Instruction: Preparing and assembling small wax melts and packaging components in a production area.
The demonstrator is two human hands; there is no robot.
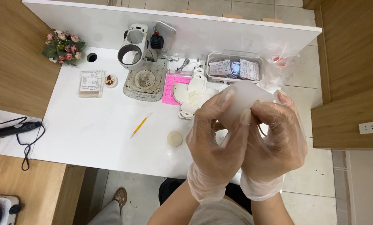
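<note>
Both my hands wear clear thin gloves and are raised together above the white table (90, 129). My left hand (215, 141) and my right hand (278, 141) pinch a translucent white soft mould piece (247, 98) between thumbs and fingertips. Below and behind them lie several white flat mould pieces (192, 89) next to a pink silicone mould (169, 85). A small round cream-coloured disc (174, 138) rests on the table left of my left hand.
A yellow-handled tool (140, 124) lies mid-table. At the back stand a magnifier stand on a speckled base (144, 62), a clear tray of packets (234, 68), a plastic bag (280, 68), a small box (90, 83) and flowers (63, 46). A black corded tool (11, 129) lies left.
</note>
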